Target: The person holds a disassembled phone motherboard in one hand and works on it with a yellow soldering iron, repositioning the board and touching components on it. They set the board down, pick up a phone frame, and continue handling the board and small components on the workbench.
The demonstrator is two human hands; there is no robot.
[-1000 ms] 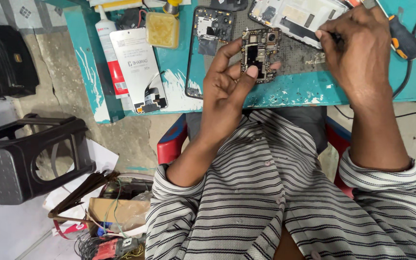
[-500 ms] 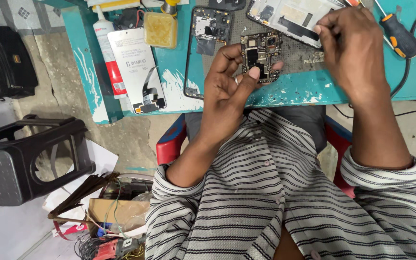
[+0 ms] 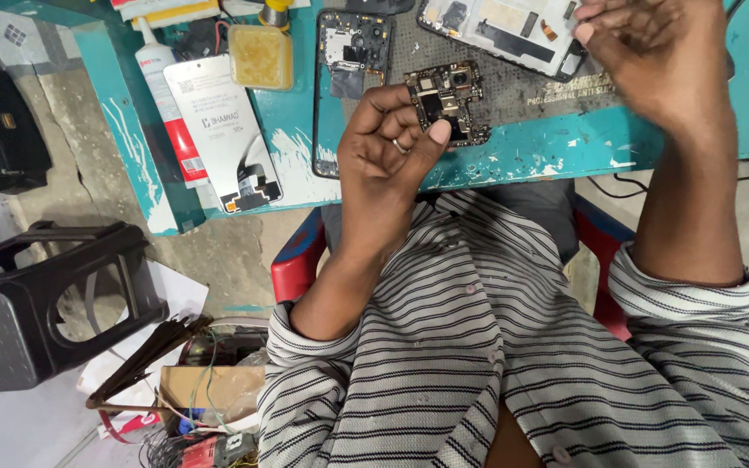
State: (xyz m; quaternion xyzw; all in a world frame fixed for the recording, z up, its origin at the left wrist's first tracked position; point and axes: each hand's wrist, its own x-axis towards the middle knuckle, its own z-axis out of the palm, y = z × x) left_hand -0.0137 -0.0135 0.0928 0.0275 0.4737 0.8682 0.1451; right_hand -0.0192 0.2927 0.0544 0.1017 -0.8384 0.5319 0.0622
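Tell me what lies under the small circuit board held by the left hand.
Under the circuit board lies a dark grey work mat on the teal table. The left hand covers the board's lower left edge.

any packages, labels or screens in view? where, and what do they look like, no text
White pack: flat rectangle with a dark graphic at its lower end, on the teal table, left of the left hand.
Glue bottle: white with a red label, left of the pack.
Mat: dark grey, pale lettering by its front edge.
No lit screens.
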